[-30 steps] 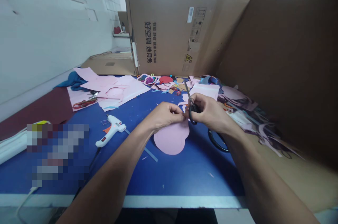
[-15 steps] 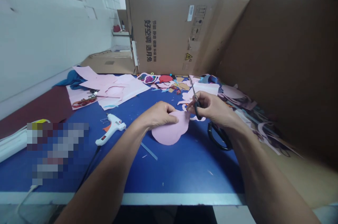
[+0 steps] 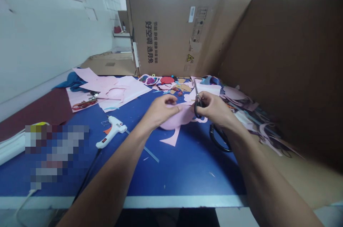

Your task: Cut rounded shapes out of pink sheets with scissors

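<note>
"While the right hand [image 3: 213,109] grips the black-handled scissors [image 3: 197,107], what is the left hand [image 3: 163,111] doing?"

"Its thumb lies against the pink cutout [image 3: 171,121]. The forefinger is curled a little apart from the thumb. I can't tell whether the hidden fingers close on the piece from behind."

"And the scissors?"

"Upright, blades toward the cardboard box [image 3: 166,30]. They're beside the cutout's right end, close to the right fingertips."

"So where is that cutout?"

"Between the two hands, over the blue surface [image 3: 187,173]. A pointed pink scrap [image 3: 173,138] shows just below it; whether they're joined, I can't say."

"Anything near the right wrist?"

"A black loop-shaped item [image 3: 218,139], partly covered by the forearm."

"What about the left side?"

"A white glue gun [image 3: 114,130] lies there, with a pale strip [image 3: 150,154] running from near its back end. Farther off are overlapping pink sheets [image 3: 131,89] and a blue cloth [image 3: 70,81]. Something toward the near left corner is pixelated, so I can't name it."

"And by the box?"

"Small mixed scraps [image 3: 184,87], plus a red oval piece [image 3: 167,80]."
</note>
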Motion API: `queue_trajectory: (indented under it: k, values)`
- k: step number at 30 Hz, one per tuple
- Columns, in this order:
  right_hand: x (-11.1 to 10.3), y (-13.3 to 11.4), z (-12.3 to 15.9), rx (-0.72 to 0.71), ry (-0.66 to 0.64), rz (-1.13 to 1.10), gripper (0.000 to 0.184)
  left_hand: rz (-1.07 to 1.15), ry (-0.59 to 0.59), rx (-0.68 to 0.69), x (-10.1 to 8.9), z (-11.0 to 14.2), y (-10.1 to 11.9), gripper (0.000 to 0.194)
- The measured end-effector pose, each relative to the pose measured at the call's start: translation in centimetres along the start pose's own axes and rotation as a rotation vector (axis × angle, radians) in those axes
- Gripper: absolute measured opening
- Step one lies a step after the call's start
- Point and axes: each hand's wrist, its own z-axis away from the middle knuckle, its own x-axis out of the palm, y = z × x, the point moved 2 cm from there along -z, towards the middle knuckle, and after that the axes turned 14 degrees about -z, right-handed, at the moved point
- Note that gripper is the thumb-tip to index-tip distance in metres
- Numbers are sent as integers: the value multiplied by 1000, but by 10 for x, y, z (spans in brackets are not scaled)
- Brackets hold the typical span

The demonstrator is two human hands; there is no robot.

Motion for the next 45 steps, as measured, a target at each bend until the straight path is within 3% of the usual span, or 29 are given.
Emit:
queue_trajectory:
  k: [3,5,7,11,13,15,20,25,31,36,41,45]
  values:
    - [-10,7,-8,-43,320,-144,21,117,366,-25,-5,-8,-7,35]
    - [-12,11,-12,-73,443,-326,25,218,454,-76,-4,-8,-8,40]
    - [-10,14,-15,-85,506,-517,28,404,383,-225,4,-5,-7,40]
    - [5,18,-13,-95,531,-640,27,747,-69,-487,32,9,4,25]
    - [15,20,-10,-102,517,-667,27,880,-181,-529,43,15,8,21]
    - [23,21,-7,-114,503,-697,27,1005,-207,-550,48,17,8,17]
    - [34,22,-3,-109,483,-723,29,1213,-120,-624,52,13,3,6]
    - [39,29,-2,-76,486,-686,30,1133,-31,-511,52,11,4,8]
    - [38,32,-4,-8,418,-658,36,929,110,-422,38,7,2,12]
    - [18,5,-4,-28,331,-436,44,864,173,-457,15,0,5,8]
    - [16,-19,2,69,11,-198,57,735,234,-435,-9,3,4,8]
    - [20,1,11,133,-149,-115,62,648,287,-428,-22,12,-7,7]
